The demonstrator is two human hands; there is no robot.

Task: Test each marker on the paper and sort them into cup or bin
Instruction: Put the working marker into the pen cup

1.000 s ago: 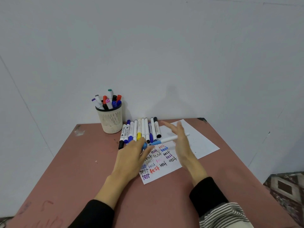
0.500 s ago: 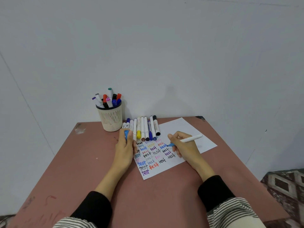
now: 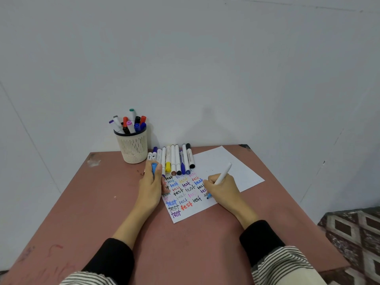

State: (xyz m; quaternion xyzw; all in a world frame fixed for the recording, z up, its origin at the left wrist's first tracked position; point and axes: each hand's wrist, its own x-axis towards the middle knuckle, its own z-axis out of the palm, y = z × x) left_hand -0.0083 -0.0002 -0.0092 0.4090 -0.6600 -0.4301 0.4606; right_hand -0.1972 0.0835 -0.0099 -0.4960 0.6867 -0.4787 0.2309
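Right hand (image 3: 223,190) writing with the blue marker (image 3: 222,175); left hand (image 3: 151,187) pinching its cap (image 3: 154,167).

The marker's long axis is running from its tip at 7 o'clock, touching the paper (image 3: 226,161), up to 1 o'clock; the right grip is closing narrowly round the barrel. The cup (image 3: 133,149) is standing at 10 o'clock from the tip, nearer the left hand, whose palm is resting on the table (image 3: 82,202) at the paper's edge. No bin is showing.

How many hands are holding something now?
2. The left hand grips a blue cap by the marker row; the right hand holds a white marker, tip on the paper.
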